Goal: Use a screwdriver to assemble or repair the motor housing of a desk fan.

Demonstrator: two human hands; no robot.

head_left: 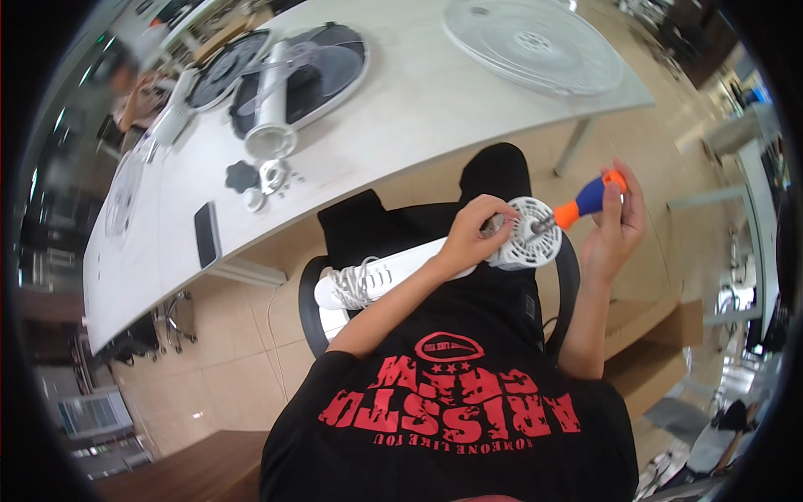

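Across my lap lies a white fan body (406, 266), a long column with a row of buttons and a light cord (353, 283) wound round its lower end. At its other end the round, slotted motor housing (539, 248) faces up to the right. My left hand (475, 234) is closed at the left rim of this housing; its fingertips bend over the slotted face, and whether they pinch something small is hidden. My right hand (616, 224) grips an orange and blue screwdriver (589, 198), tilted, its shaft reaching the middle of the slotted face.
On the white table (393, 117) ahead are a clear fan grille (535, 42), a dark fan base (335, 71) with a white tube (272, 100), a dark knob (242, 176), small white parts and a phone (207, 234). A cardboard box (652, 343) stands at my right. Another person sits far left.
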